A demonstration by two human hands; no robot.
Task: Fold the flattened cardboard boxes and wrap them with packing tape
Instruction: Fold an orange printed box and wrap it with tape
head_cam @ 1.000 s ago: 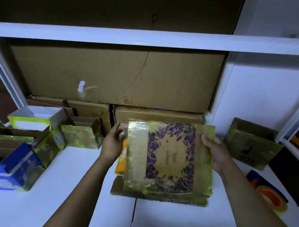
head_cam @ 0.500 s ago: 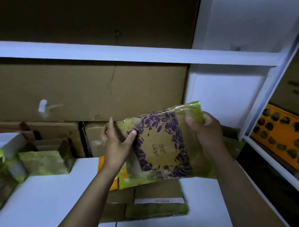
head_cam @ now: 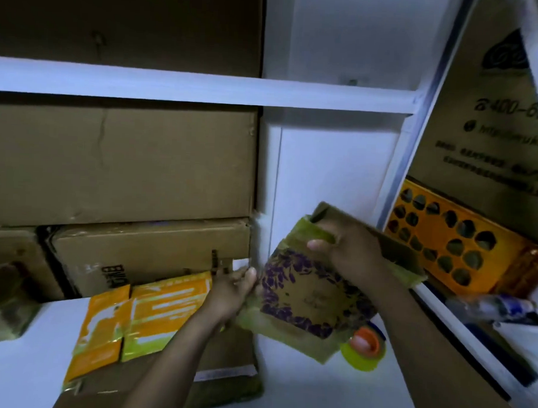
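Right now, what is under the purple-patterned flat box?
A packing tape roll shows beneath the lower right corner of the purple-patterned flat box, on the table; the box covers the roll's far side and anything else below.

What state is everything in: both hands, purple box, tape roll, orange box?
Purple box: flat, tape-wrapped, held tilted off the table.
Left hand: grips its left edge.
Right hand: grips its top edge.
Tape roll: lying on the table, partly behind the box.
Orange box: flattened, lying down.
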